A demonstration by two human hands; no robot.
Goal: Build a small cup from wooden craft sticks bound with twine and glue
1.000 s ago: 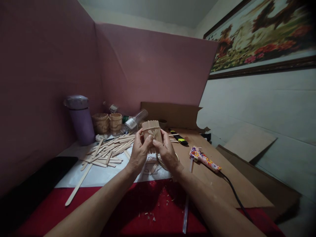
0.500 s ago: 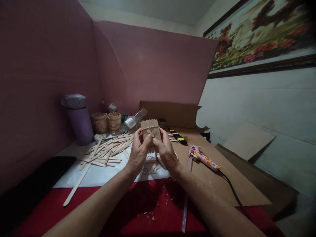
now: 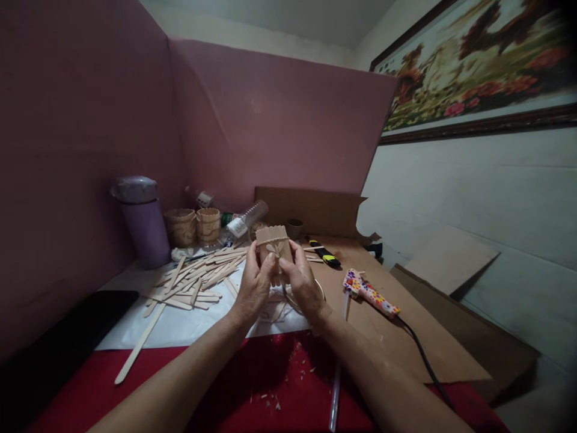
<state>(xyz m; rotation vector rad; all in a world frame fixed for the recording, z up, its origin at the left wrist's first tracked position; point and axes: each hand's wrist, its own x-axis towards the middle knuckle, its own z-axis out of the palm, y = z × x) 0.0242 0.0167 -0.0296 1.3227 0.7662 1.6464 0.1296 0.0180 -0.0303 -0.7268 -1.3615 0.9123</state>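
Between my two hands is a small cup made of popsicle sticks (image 3: 271, 236), held up above the table, with a braided cord tied round it in a little bow. My left hand (image 3: 255, 284) is closed on its left side, thumb on the front near the bow. From the right, my right hand (image 3: 301, 279) grips it the same way, its thumb close to the other one. The cup's back and my fingertips behind it are hidden. Under my right hand, part of a golden ring-shaped thing (image 3: 321, 291) shows.
Loose popsicle sticks (image 3: 198, 282) lie heaped on a white sheet at left. Behind stand a purple bottle (image 3: 145, 228), two decorated cups (image 3: 208, 227) and a plastic bottle (image 3: 247, 221). A flowered glue gun (image 3: 370, 294) and a yellow-black utility knife (image 3: 325, 254) lie on cardboard at right.
My hands and the cup sit slightly lower in view, and the cup is tilted a little differently. Both hands keep their hold. The whole view has shifted slightly.
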